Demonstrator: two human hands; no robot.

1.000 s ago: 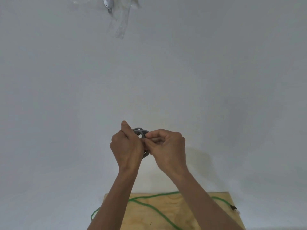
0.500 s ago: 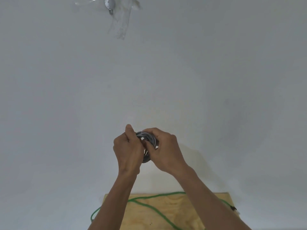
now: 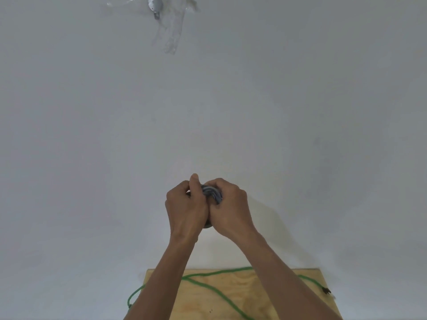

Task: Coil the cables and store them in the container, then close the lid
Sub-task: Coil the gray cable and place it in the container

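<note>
A person's two bare hands meet above a plywood board (image 3: 265,294), closed together around a small coil of grey cable (image 3: 211,192) held up in front of a plain white wall (image 3: 300,112). The left hand (image 3: 184,207) is curled into a loose fist against the coil, its thumb standing straight up at the top and its fingers folded in on the near side of the loops. The right hand (image 3: 231,209) wraps the coil from the other side, its fingers bent over the top of the loops and pressed against the left hand, so both hands grip the same bundle. Only a short arc of the grey coil shows between the two thumbs, and a sliver of its lower edge peeks out beneath the hands; the rest is hidden in the palms.

Below the hands, on the plywood board, a green cable (image 3: 208,286) lies loose and uncoiled. It runs in a long curve along the board's far edge, crosses the board diagonally toward its near right side, and drops off the board's left edge in a hanging loop. Its dark plug end (image 3: 326,290) rests at the board's far right corner. Both forearms reach up from over the board toward the coil.

High above the board, at the top of the wall, a small metal fitting (image 3: 154,6) is fixed under strips of clear tape (image 3: 172,35).
</note>
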